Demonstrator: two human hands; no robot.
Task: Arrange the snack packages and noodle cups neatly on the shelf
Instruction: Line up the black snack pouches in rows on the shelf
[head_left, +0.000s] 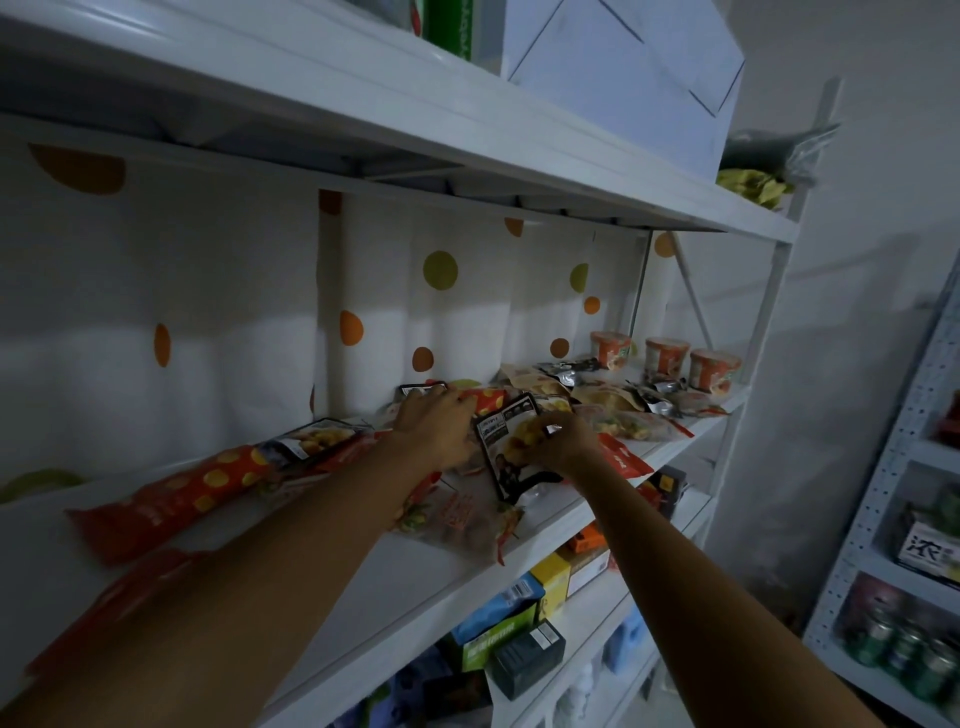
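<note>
Right hand (563, 447), packet (506, 467) near shelf edge (415, 613)

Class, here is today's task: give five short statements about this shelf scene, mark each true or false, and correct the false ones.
1. Three orange noodle cups stand at the white shelf's right end. True.
2. The right hand grips a black-edged snack packet picturing yellow chips. True.
3. The long red bag with yellow dots stands upright. False: it lies flat, left of both hands.
4. The left hand hangs clear of the shelf. False: it rests on snack packets.
5. The shelf just below is bare. False: coloured cardboard boxes sit there.
</note>
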